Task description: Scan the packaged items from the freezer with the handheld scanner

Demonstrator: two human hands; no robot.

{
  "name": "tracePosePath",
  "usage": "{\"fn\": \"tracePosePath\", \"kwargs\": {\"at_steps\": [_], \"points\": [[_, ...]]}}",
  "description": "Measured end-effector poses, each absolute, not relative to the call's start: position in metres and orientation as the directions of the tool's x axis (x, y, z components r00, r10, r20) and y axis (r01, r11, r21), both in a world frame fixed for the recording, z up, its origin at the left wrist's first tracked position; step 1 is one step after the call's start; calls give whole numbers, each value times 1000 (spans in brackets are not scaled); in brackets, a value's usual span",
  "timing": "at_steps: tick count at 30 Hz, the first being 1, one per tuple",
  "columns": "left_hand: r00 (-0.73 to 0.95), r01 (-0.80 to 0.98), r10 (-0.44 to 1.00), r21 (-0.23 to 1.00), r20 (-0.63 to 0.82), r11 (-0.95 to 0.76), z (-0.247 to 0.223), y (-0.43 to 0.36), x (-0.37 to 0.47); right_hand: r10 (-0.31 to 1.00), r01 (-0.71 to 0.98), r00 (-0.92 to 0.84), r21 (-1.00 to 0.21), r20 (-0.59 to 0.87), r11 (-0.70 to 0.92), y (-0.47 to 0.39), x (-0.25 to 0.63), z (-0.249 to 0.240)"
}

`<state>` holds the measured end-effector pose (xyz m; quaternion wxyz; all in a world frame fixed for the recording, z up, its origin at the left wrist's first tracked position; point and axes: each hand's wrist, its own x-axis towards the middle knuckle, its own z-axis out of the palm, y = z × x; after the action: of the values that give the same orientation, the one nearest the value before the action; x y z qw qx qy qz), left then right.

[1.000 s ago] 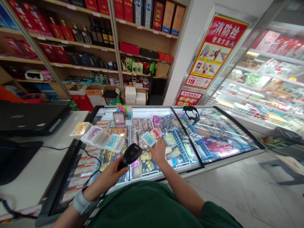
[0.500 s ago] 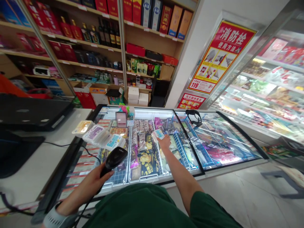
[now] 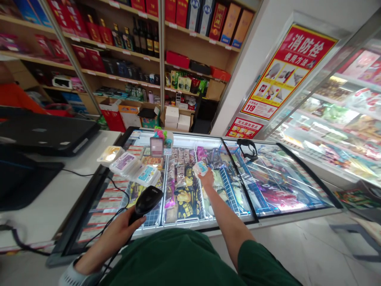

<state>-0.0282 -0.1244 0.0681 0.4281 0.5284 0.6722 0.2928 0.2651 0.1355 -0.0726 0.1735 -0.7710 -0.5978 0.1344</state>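
Note:
My left hand (image 3: 123, 228) is wrapped round the handle of a black barcode scanner (image 3: 148, 200), its head pointing up and to the right. My right hand (image 3: 207, 177) reaches over the freezer's glass top and grips a clear plastic box with a blue-and-white label (image 3: 200, 168). Left of it, on the glass near the counter, lie more clear plastic boxes: one with a blue label (image 3: 147, 173), one with a purple label (image 3: 124, 161) and one with yellowish contents (image 3: 110, 155). The scanner's cable (image 3: 122, 190) trails over the glass.
The chest freezer (image 3: 256, 218) holds bagged frozen food in wire baskets. A black strap-like object (image 3: 248, 149) lies on its glass. Colourful trinkets (image 3: 160, 134) stand at the back edge. The counter (image 3: 38, 186) carries a black device (image 3: 50, 133). A person's orange sleeve (image 3: 20, 99) shows at left.
The view has shifted slightly, so the scene sits a little further right. Both hands keep their holds, the left on the scanner and the right on the plastic box.

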Motion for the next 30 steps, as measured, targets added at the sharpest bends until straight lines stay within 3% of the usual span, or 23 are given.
{"fn": "tracePosePath", "kwargs": {"at_steps": [22,25,30], "points": [[-90,422,964,867,-250,264,51,-128,-38,978,900,205,-399,37,-173,122,246,-54],[-99,411,965,873,-244,263,52,-130,-40,993,923,76,-384,91,-36,120,239,-41],[-140,396,958,872,-252,287,58,-134,-42,902,821,-420,-380,102,426,136,196,-11]]}}
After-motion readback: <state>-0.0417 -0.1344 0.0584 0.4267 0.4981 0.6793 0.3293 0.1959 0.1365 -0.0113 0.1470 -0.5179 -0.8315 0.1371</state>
